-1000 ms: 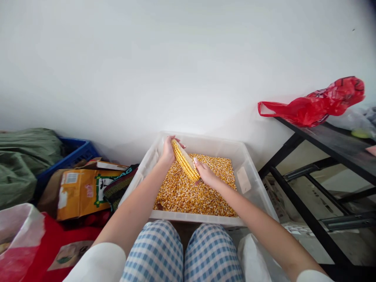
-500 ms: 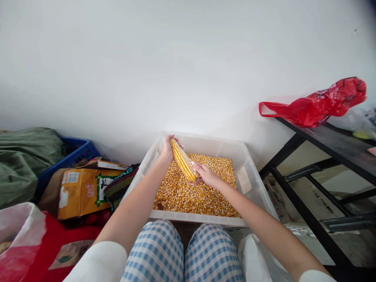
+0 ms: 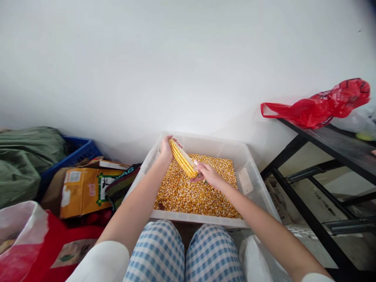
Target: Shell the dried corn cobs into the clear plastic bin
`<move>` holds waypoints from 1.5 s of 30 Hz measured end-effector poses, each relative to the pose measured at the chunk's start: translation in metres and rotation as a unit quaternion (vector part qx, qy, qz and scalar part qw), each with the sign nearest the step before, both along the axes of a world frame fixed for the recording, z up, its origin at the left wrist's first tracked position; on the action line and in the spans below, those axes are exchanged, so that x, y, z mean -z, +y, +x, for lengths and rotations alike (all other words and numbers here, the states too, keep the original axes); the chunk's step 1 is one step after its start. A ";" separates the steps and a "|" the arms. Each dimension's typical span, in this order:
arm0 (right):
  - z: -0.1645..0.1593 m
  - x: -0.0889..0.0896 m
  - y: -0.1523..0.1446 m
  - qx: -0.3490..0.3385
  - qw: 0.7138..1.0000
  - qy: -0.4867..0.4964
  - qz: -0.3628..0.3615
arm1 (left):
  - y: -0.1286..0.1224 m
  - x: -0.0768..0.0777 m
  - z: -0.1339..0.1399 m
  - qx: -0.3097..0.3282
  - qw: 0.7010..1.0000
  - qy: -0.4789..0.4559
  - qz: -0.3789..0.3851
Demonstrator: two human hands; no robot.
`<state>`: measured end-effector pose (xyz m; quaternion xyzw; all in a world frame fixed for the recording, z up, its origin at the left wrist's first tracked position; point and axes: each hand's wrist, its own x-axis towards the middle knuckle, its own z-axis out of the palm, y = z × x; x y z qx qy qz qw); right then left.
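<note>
— Where's the corn cob (image 3: 182, 159) from where you stand?

— Over the clear plastic bin (image 3: 199, 220), aslant above the loose kernels (image 3: 190, 197), its far end up by the left hand (image 3: 167, 149) and its near end down by the right hand (image 3: 207, 172).

— And the fingers?

— The left ones curl around the far end, as best I can see. On the right, the thumb lies along the near end with the fingers bent beneath; some are hidden, so I can't tell how hard they pinch.

— What worries you?

— A slip, mostly. One side of that cob looks pale and stripped, the other is packed with kernels, so I'd guess the grip is uneven. A hard push from the right thumb could twist it out of the left fingers.

— It would only land in the kernels.

— Probably, though it might scatter some. The near rim is close to the checked trousers (image 3: 155, 250), so a kernel flicked that way could end up in the lap or on the floor.

— And the red bag (image 3: 320, 107) on the desk (image 3: 349, 145)?

— Well apart from the hands. Sore thumbs seem likelier trouble, from rubbing at tight rows.
</note>
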<state>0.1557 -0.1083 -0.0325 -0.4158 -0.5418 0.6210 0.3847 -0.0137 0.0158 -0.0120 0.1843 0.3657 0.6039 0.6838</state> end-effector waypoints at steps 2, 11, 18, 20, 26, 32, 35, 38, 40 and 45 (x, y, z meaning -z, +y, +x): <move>0.000 -0.001 0.000 0.002 1.000 0.005 -0.003 | 0.000 0.000 0.000 0.004 1.000 -0.004 -0.008; 0.002 -0.005 0.001 -0.005 1.000 0.005 0.016 | -0.001 -0.001 0.000 -0.021 0.999 -0.011 -0.032; 0.003 -0.004 0.001 -0.013 0.998 0.054 -0.001 | 0.000 0.003 -0.002 -0.016 0.998 -0.004 -0.052; 0.003 -0.007 0.002 -0.004 0.997 0.073 -0.001 | 0.001 0.003 -0.003 -0.028 0.998 -0.022 -0.056; 0.000 -0.012 0.003 0.050 0.996 0.041 -0.059 | 0.000 0.000 0.000 -0.102 0.993 -0.046 -0.033; 0.000 -0.009 0.003 0.068 0.993 0.078 -0.065 | -0.003 0.000 0.005 -0.128 0.990 -0.059 -0.018; 0.002 -0.011 0.004 0.056 0.990 0.087 -0.098 | -0.002 0.003 0.006 -0.129 0.990 -0.059 -0.013; 0.003 -0.009 0.006 0.073 0.986 0.062 -0.133 | -0.001 0.006 0.008 -0.132 0.990 -0.052 0.013; 0.003 -0.006 0.007 0.091 0.987 0.054 -0.119 | -0.001 0.007 0.010 -0.136 0.989 -0.048 0.027; -0.001 0.000 0.007 0.105 0.990 0.085 -0.049 | -0.003 0.007 0.012 -0.152 0.986 -0.061 0.007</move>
